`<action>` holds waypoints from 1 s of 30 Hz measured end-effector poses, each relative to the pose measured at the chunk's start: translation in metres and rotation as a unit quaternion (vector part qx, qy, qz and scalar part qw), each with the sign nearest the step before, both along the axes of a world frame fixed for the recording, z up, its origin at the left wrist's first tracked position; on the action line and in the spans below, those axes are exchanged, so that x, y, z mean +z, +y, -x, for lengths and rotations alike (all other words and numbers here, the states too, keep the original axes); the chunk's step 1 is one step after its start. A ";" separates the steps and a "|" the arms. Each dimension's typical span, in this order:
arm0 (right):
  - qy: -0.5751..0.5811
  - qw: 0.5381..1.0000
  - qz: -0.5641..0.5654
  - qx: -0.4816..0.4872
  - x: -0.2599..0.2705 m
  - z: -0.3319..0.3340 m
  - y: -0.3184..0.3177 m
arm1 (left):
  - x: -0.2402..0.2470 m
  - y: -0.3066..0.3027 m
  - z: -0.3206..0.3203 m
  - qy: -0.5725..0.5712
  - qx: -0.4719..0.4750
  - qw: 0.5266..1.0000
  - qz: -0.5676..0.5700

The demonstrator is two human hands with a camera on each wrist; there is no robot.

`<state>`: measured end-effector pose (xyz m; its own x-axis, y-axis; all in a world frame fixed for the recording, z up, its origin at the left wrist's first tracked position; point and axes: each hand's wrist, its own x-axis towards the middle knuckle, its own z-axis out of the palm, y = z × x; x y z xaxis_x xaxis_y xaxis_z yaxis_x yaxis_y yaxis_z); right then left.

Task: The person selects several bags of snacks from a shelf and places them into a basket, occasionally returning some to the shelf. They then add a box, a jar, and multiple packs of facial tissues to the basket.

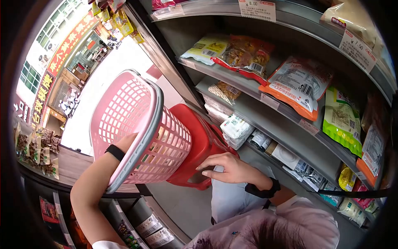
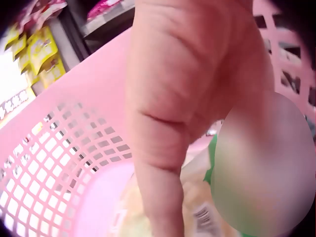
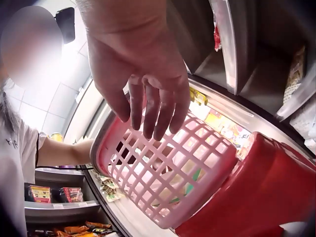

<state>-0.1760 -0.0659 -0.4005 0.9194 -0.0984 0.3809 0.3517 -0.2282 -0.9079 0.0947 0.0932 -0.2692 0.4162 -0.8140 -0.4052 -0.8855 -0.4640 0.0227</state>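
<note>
A pink plastic basket (image 1: pixel 158 99) with a grey rim stands tilted on a red stool (image 1: pixel 186 137). My left hand (image 2: pixel 163 94) reaches down inside it; in the head view the rim and wall hide most of that hand. Below its fingers, in the left wrist view, lies a plastic packet (image 2: pixel 205 222) with a barcode and green parts. A blurred patch covers some of the fingers, so I cannot tell whether they grip the packet. My right hand (image 1: pixel 232 168) hovers to the right of the basket, fingers loosely bent, holding nothing.
Shelves on the right carry snack bags, among them an orange-and-white bag (image 1: pixel 296 85) and a green bag (image 1: pixel 342 120). White tissue packs (image 1: pixel 237 128) sit low beside the stool. Lower left are more shelves with packets (image 1: pixel 155 230). A bright doorway opens behind the basket.
</note>
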 end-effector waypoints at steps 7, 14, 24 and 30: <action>0.008 1.000 -0.006 -0.025 -0.011 0.009 -0.001 | 0.011 -0.008 0.016 0.005 -0.026 0.988 0.151; 0.031 0.999 -0.012 -0.017 -0.018 0.025 -0.002 | 0.097 0.024 -0.046 -0.189 0.020 0.978 0.085; 0.017 0.990 -0.128 0.052 -0.001 0.047 0.025 | 0.222 0.137 0.072 -0.345 0.033 0.829 0.439; -0.010 0.914 -0.336 0.225 0.022 0.089 0.048 | 0.179 0.103 0.205 -0.448 -0.166 0.820 0.316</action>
<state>-0.2655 -0.0180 -0.3787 0.9178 0.0707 0.3907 0.2906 0.5510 -0.7823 -0.1101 0.1959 -0.0901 0.0296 -0.8724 0.4880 -0.7529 -0.3406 -0.5632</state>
